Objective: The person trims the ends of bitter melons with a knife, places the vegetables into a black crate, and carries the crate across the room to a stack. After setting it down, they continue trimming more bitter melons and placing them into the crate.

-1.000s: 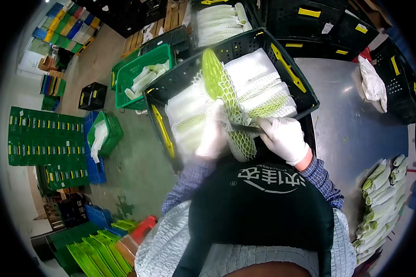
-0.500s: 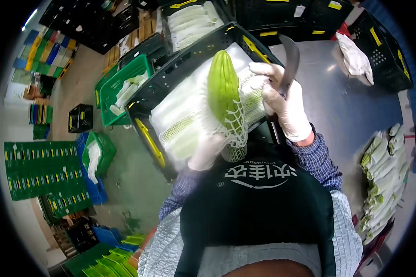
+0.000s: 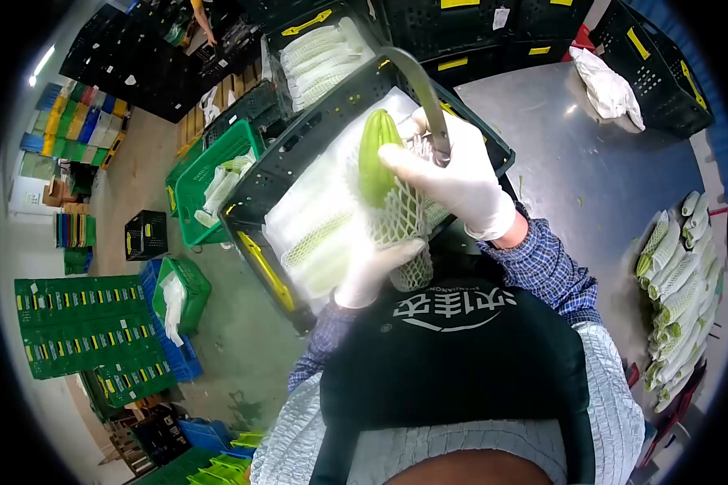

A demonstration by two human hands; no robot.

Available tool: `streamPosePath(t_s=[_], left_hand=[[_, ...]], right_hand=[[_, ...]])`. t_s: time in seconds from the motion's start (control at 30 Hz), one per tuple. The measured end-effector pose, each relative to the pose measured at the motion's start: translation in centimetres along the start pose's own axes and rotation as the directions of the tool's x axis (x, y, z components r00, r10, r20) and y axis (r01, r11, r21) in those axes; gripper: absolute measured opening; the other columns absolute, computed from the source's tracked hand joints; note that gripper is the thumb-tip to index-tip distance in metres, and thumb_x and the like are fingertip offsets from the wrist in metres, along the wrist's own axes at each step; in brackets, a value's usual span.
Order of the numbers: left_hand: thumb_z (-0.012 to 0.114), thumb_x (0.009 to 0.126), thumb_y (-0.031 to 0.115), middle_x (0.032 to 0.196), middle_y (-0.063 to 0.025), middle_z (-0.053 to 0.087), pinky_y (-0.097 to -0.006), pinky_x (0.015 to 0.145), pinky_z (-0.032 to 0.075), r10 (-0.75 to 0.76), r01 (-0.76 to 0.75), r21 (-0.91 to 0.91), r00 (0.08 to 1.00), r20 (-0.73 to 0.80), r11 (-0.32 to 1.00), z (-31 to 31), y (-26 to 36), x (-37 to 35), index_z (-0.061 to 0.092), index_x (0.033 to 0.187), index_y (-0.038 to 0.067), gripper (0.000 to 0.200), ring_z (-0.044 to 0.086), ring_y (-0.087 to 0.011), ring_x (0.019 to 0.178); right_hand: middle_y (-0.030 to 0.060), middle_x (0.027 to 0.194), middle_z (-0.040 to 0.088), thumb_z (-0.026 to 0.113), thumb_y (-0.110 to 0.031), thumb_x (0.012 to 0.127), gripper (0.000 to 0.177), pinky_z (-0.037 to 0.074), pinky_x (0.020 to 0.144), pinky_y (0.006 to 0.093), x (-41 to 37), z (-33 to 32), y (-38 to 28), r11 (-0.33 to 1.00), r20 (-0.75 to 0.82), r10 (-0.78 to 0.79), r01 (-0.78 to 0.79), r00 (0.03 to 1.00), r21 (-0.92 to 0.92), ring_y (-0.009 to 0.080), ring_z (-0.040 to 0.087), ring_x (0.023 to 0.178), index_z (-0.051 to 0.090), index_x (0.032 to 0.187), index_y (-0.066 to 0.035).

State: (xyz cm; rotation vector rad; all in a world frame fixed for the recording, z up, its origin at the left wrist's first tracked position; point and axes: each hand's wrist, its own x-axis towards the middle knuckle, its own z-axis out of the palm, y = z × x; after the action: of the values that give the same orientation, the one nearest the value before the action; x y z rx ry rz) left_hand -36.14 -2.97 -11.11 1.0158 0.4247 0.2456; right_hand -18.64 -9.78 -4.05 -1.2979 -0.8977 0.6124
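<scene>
A green ridged gourd [image 3: 375, 153] stands tip up in front of me, its lower part inside a white foam net [image 3: 404, 214]. My gloved left hand [image 3: 376, 271] is wrapped round the netted lower end. My gloved right hand [image 3: 461, 174] grips a curved knife [image 3: 422, 85], its blade pointing up and away, while its thumb touches the gourd's side and its fingers are at the net's edge. Beneath lies a dark crate [image 3: 259, 174] lined with white sheeting and holding netted gourds [image 3: 319, 242].
Netted gourds [image 3: 679, 299] are piled at the right beside a metal table [image 3: 542, 137]. A white cloth bundle [image 3: 607, 87] lies at its far side. Green baskets [image 3: 190, 194] stand left; dark crates [image 3: 453, 32] stand ahead. Another person's arm [image 3: 204, 20] shows at the top left.
My right hand has moved left onto the gourd and net, carrying the knife with it. The net sits higher around the gourd. Another person's arm has come into view.
</scene>
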Motion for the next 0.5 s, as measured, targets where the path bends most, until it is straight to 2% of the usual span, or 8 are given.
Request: streamPosePath(t_s=[0.1, 0.2, 0.27, 0.33, 0.43, 0.47, 0.5], left_hand=[[0.075, 0.084, 0.009, 0.12, -0.0102, 0.065, -0.0337, 0.096, 0.051, 0.023, -0.023, -0.053, 1.0, 0.001, 0.998, 0.1, 0.3, 0.2, 0.05, 0.137, -0.002, 0.059, 0.064, -0.0215, 0.108], [0.076, 0.084, 0.012, 0.117, -0.0118, 0.065, -0.0363, 0.094, 0.052, 0.139, -0.137, -0.059, 0.99, 0.024, 0.989, -1.3, 0.3, 1.0, 0.05, 0.136, -0.001, 0.06, 0.064, -0.0233, 0.106], [0.076, 0.083, 0.012, 0.117, -0.0124, 0.065, -0.0373, 0.095, 0.051, 0.191, -0.192, -0.098, 0.981, -0.016, 0.977, -1.8, 0.4, 0.9, 0.05, 0.136, -0.001, 0.061, 0.063, -0.0238, 0.106], [0.077, 0.082, 0.012, 0.118, -0.0123, 0.065, -0.0379, 0.096, 0.05, 0.245, -0.249, -0.085, 0.968, -0.049, 0.965, -2.2, 0.9, 0.9, 0.05, 0.136, -0.001, 0.062, 0.063, -0.0241, 0.107], [0.078, 0.079, 0.011, 0.119, -0.0114, 0.065, -0.0385, 0.098, 0.049, 0.312, -0.313, -0.005, 0.948, -0.065, 0.95, -2.8, 1.3, 0.9, 0.051, 0.135, -0.001, 0.063, 0.062, -0.0246, 0.109], [0.079, 0.078, 0.009, 0.119, -0.0109, 0.065, -0.0386, 0.099, 0.049, 0.322, -0.297, 0.151, 0.929, -0.184, 0.943, -3.4, 1.2, 0.9, 0.051, 0.136, 0.0, 0.064, 0.062, -0.0247, 0.11], [0.079, 0.078, 0.008, 0.12, -0.0108, 0.065, -0.0384, 0.099, 0.049, 0.353, -0.33, 0.148, 0.92, -0.172, 0.932, -3.5, 1.0, 0.7, 0.051, 0.136, 0.0, 0.065, 0.062, -0.0245, 0.111]], right_hand=[[-0.0037, 0.075, 0.061, 0.066, -0.017, 0.096, 0.015, 0.041, 0.057, 0.0178, 0.4, -0.2, 0.5, 0.998, -0.081, -0.041, 0.037, 0.996, -0.058, 0.0016, 0.054, 0.064, 0.065, 0.101, -0.003], [0.0076, 0.101, 0.07, 0.061, -0.016, 0.099, 0.024, 0.052, 0.08, 0.0267, 0.0, -1.2, 0.4, 0.992, -0.06, 0.046, -0.039, 0.997, 0.12, 0.0115, 0.066, 0.091, 0.066, 0.115, 0.0], [0.0029, 0.09, 0.066, 0.06, -0.018, 0.1, 0.023, 0.045, 0.07, 0.0238, -0.1, -1.6, 0.8, 0.989, -0.095, 0.117, -0.108, 0.989, 0.1, 0.0076, 0.058, 0.078, 0.067, 0.112, 0.0], [-0.0017, 0.078, 0.061, 0.06, -0.019, 0.1, 0.022, 0.039, 0.06, 0.021, 0.1, -1.5, 1.0, 0.994, -0.103, 0.105, -0.102, 0.989, 0.033, 0.0038, 0.05, 0.065, 0.068, 0.109, -0.001], [-0.0052, 0.077, 0.06, 0.062, -0.016, 0.099, 0.019, 0.03, 0.051, 0.0172, -0.3, -0.2, 1.7, 1.0, -0.078, 0.013, -0.013, 0.997, 0.001, -0.001, 0.04, 0.054, 0.066, 0.111, -0.001], [-0.0035, 0.082, 0.062, 0.064, -0.015, 0.098, 0.02, 0.034, 0.053, 0.0166, -0.4, -0.4, 1.9, 0.998, -0.015, -0.032, 0.031, 0.999, -0.056, -0.0008, 0.044, 0.058, 0.066, 0.112, -0.001], [-0.0019, 0.087, 0.064, 0.066, -0.014, 0.097, 0.022, 0.037, 0.056, 0.016, -0.5, -0.4, 2.0, 0.991, 0.047, -0.073, 0.078, 0.996, -0.111, -0.0005, 0.048, 0.062, 0.065, 0.114, 0.0]])
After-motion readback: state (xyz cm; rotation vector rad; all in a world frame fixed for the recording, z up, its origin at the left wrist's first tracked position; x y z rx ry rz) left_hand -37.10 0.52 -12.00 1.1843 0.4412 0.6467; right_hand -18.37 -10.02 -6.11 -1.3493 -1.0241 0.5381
